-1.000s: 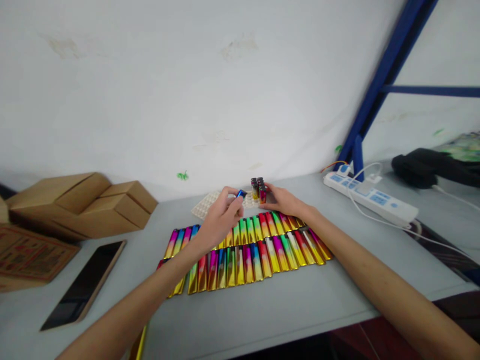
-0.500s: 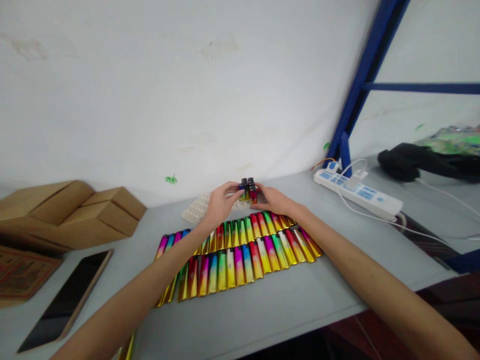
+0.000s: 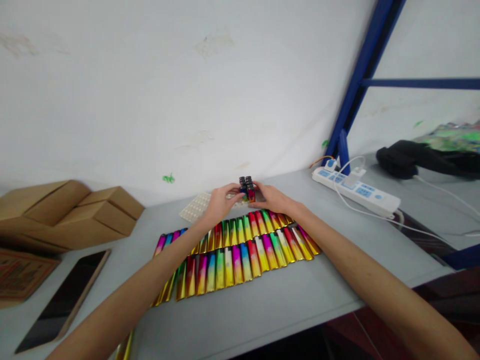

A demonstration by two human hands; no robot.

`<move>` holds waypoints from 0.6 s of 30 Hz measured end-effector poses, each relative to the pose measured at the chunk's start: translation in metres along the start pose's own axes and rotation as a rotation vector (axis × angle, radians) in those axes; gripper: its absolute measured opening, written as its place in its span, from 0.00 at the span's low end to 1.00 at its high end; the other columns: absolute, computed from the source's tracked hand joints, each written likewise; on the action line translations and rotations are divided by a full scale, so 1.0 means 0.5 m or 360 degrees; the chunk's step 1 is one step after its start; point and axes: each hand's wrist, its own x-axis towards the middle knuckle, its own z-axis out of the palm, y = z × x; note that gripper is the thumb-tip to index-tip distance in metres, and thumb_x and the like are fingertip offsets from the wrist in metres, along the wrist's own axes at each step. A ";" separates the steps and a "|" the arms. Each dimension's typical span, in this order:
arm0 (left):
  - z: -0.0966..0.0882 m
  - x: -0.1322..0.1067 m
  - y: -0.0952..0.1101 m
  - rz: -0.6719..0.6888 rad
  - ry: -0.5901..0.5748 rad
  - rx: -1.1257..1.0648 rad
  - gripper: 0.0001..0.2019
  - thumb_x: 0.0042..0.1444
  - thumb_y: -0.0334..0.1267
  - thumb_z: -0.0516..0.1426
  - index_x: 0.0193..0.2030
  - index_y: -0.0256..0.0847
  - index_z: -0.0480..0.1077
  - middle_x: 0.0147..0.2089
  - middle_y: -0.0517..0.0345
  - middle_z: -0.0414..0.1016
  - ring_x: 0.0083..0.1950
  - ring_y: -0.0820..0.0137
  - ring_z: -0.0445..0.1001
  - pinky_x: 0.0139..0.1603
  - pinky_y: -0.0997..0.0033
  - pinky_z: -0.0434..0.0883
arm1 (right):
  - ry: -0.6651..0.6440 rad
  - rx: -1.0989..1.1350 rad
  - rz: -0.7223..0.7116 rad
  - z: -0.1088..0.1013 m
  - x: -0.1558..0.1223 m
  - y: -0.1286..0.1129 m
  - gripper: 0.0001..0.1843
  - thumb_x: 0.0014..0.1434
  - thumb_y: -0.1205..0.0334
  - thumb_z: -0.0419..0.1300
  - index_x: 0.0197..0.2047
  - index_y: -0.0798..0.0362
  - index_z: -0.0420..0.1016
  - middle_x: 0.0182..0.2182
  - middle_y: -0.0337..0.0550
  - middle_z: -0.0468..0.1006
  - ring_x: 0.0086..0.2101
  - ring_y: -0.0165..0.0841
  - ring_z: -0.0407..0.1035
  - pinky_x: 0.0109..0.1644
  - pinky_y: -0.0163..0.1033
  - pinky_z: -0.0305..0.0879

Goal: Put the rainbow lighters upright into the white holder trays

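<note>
Several lighters with black tops stand upright in a small cluster (image 3: 251, 194) at the right end of a whitish tray (image 3: 196, 208) with rows of small pockets. My left hand (image 3: 221, 202) grips the cluster from the left side, fingers and thumb closed on it. From the right, my right hand (image 3: 273, 199) presses its fingers and thumb on the same cluster. In front of both hands, shiny multicoloured lighters (image 3: 240, 262) with gold lower ends lie side by side in two rows. My left forearm hides part of these rows.
Cardboard boxes (image 3: 101, 212) and a dark-screened phone (image 3: 62, 300) are at the left of the grey table (image 3: 300, 295). A white power strip (image 3: 356, 192) with cables lies at right, near a blue metal frame (image 3: 347, 115). The wall rises behind.
The view has shifted slightly. Both hands stay around the standing lighters, which remain at the tray's right end; little else differs.
</note>
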 end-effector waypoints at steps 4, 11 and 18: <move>-0.001 0.001 -0.003 -0.0056 -0.0026 -0.0062 0.12 0.57 0.42 0.64 0.45 0.39 0.76 0.41 0.51 0.84 0.44 0.61 0.82 0.52 0.60 0.77 | 0.0002 -0.0051 0.0005 0.002 0.000 0.002 0.43 0.61 0.49 0.67 0.71 0.57 0.55 0.58 0.62 0.76 0.53 0.52 0.74 0.57 0.55 0.68; 0.006 0.001 -0.002 -0.0171 0.0076 0.0060 0.09 0.54 0.42 0.65 0.34 0.40 0.73 0.34 0.53 0.82 0.38 0.63 0.81 0.45 0.62 0.78 | -0.0012 -0.0053 0.0000 0.001 0.000 0.003 0.43 0.61 0.48 0.67 0.70 0.58 0.56 0.56 0.63 0.77 0.53 0.53 0.75 0.56 0.56 0.69; -0.106 -0.104 0.098 -0.0182 0.0008 0.0294 0.12 0.59 0.49 0.60 0.37 0.41 0.75 0.39 0.54 0.83 0.40 0.64 0.81 0.47 0.65 0.76 | -0.0018 -0.0017 0.0031 -0.006 -0.004 -0.006 0.42 0.61 0.50 0.67 0.71 0.57 0.56 0.61 0.62 0.74 0.57 0.53 0.72 0.61 0.58 0.67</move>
